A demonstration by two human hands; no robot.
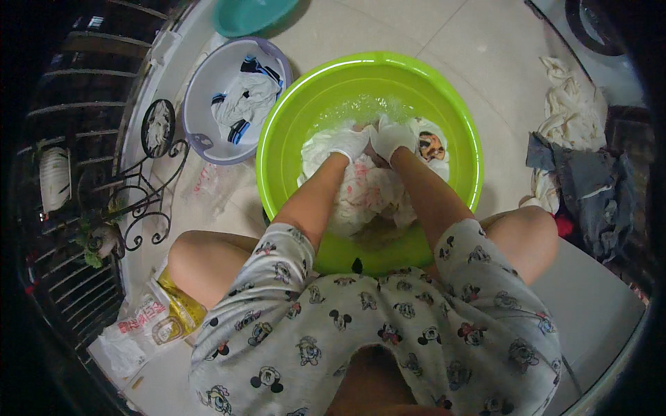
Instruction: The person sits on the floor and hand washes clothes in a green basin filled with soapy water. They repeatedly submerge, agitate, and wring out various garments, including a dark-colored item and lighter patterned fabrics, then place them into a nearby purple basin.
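Note:
A large lime-green plastic basin (460,119) stands before me, with water and suds (364,105) in its far half. Wet white laundry (359,192) with pink marks is bunched in it. My left hand (353,141), in a white glove, grips the white laundry near the middle of the basin. Close beside it my right hand (394,139), gloved too, holds the same bunch; the fingertips of both are partly hidden. To the right of my right hand lies a white piece with an orange-and-black print (431,146).
A pale purple basin (200,112) at the left holds white garments with blue-and-black trim (244,101). Behind it is a teal basin (255,18). Cream cloth (570,112) and grey cloth (590,192) lie at right. A scrolled metal stand (148,195) and a yellow plastic packet (179,301) are at left.

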